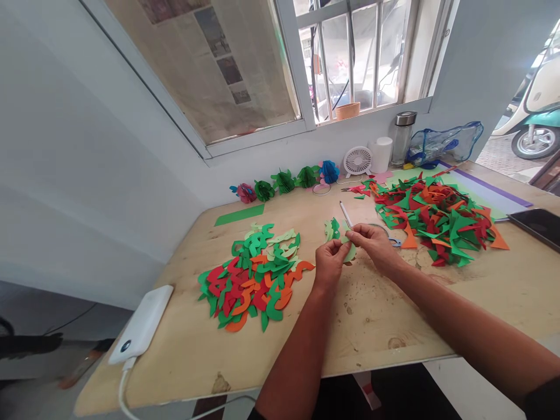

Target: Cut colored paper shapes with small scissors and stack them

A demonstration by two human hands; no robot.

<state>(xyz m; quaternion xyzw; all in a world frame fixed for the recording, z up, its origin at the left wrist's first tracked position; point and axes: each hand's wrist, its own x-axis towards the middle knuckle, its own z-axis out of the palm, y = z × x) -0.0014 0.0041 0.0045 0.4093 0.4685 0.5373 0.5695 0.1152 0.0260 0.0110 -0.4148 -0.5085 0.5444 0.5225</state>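
Right now both forearms reach in from the bottom of the view, bare and angled toward each other, with the hands meeting above a plywood table [371, 344]. The left hand [330, 262] is upright and nearly closed, its fingertips pinching a pale green paper piece [350, 252]. The right hand [371, 245] comes in from the side, palm down, with its thumb and forefinger closed on the same piece from above. Just beyond the hands stands a small bunch of green paper cutouts [332, 229], touching the left hand's side of the piece. A white paper stick [345, 214] runs into the right hand's fingers; whether they grip it, I cannot tell. Blue-handled scissors [395, 241] lie just beside the right hand.

Curved cutouts in red, orange and green form a heap [251, 286] to the left, and triangular ones a larger heap [437, 221] to the right. Paper flowers [284, 181] line the wall beside a small white fan [357, 160]. Newspaper [219, 64] covers the window, its print too small to read, and a white power bank [140, 324] and a phone [538, 227] sit at the table's edges.
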